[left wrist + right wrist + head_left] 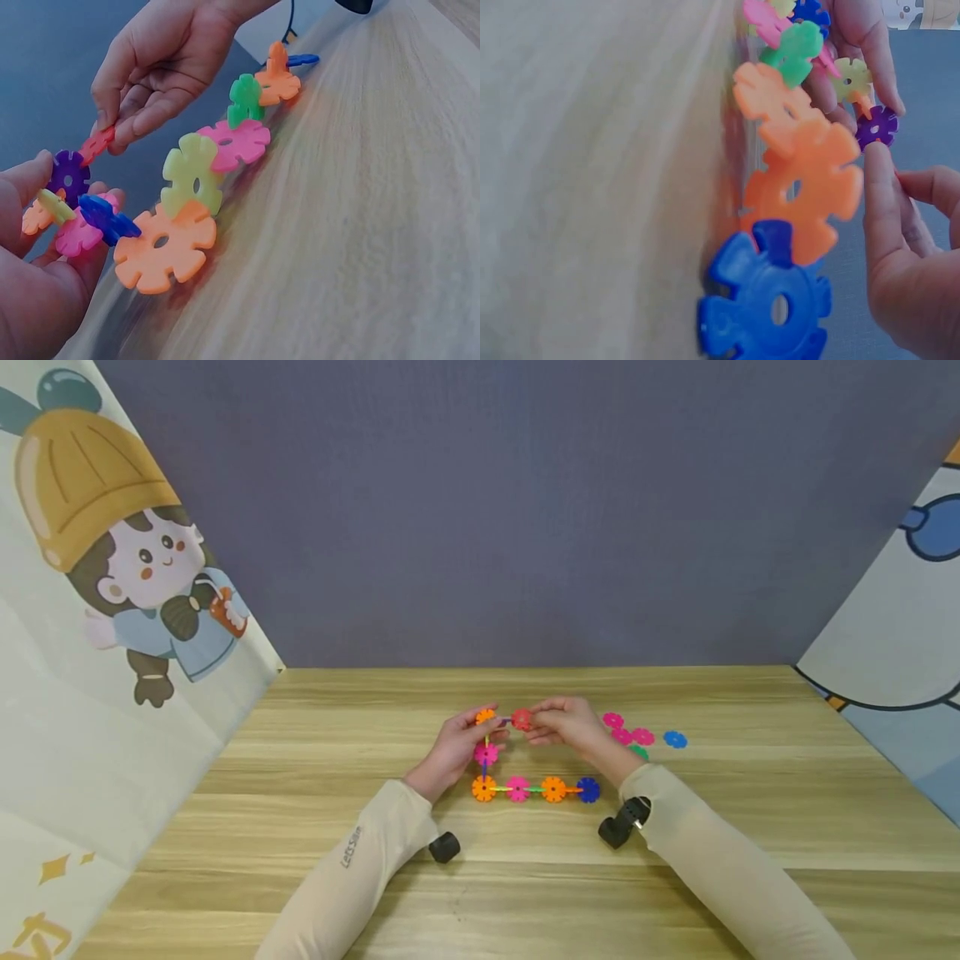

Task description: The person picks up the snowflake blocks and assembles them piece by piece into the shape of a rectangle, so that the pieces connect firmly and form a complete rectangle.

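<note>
A linked chain of notched plastic flower discs makes a bent shape on the table, its near row running from an orange disc [483, 789] to a dark blue disc [588, 790]. My left hand [450, 745] grips the chain's far corner, thumb and fingers about an orange disc [486, 716] and a purple disc [68, 178]. A pink disc [486, 753] and a blue disc [107, 219] hang below that grip. Between thumb and fingertips my right hand [568, 727] pinches a red disc [521, 719], its edge meeting the purple one. The fingers partly cover the red disc in both wrist views.
Loose discs lie right of the right hand: several pink ones [642, 737], a green one [639, 751] partly behind the wrist, and a blue one [675, 740]. A grey panel [525, 527] rises behind the wooden table [337, 718], with printed sheets at both sides.
</note>
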Demonstrator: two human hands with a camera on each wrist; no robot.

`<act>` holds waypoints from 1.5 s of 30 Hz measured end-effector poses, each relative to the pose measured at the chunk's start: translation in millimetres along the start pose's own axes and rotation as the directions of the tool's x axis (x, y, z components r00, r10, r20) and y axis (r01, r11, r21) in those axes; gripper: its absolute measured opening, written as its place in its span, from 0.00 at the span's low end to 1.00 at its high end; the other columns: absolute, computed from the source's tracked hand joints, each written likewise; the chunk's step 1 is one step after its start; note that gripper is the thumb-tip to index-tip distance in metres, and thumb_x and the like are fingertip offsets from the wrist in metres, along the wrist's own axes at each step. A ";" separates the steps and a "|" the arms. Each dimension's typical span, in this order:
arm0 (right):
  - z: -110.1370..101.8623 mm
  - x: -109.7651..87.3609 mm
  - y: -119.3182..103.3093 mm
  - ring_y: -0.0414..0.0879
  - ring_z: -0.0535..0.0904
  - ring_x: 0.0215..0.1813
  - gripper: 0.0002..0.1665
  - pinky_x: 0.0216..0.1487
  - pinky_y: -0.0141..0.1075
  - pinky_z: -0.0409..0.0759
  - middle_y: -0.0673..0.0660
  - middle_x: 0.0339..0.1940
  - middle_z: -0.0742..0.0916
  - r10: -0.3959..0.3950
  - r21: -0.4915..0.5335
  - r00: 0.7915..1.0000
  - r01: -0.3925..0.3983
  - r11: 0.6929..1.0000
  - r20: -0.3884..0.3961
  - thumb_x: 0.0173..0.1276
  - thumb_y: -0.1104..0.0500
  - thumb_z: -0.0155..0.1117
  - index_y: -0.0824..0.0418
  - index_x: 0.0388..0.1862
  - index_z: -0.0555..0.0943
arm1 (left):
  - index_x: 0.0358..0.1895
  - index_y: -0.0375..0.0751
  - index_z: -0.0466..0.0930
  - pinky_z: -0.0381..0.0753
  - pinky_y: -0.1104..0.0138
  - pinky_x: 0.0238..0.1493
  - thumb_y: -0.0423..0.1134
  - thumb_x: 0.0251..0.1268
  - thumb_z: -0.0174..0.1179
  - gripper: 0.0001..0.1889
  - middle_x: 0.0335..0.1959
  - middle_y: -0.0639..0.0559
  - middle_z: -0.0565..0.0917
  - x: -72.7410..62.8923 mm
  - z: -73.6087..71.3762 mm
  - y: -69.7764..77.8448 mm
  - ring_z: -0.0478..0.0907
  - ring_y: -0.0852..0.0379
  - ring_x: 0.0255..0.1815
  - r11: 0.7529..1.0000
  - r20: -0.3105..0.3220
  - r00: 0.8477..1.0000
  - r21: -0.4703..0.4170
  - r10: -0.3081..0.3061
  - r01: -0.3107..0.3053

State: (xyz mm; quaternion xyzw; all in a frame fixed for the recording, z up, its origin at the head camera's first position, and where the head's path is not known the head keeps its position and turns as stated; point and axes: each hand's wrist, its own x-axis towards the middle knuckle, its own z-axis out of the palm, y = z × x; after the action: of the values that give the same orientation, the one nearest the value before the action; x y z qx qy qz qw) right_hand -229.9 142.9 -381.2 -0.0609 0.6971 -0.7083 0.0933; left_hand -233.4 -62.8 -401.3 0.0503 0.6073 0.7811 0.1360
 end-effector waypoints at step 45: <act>2.1 -6.0 -8.6 0.46 0.86 0.28 0.10 0.37 0.39 0.88 0.59 0.25 0.86 -0.004 0.050 1.000 0.003 0.999 0.025 0.66 0.77 0.56 0.82 0.45 0.76 | 0.73 0.31 0.63 0.87 0.65 0.44 0.31 0.76 0.53 0.25 0.55 0.32 0.81 -6.5 1.3 6.3 0.85 0.60 0.35 0.997 0.054 0.998 0.068 -0.038 0.034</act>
State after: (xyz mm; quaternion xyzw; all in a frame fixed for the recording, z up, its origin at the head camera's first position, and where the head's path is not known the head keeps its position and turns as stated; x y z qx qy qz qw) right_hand -224.0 142.3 -372.3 -0.0689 0.6777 -0.7249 0.1024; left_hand -227.9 -64.8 -394.3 0.0656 0.6301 0.7559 0.1653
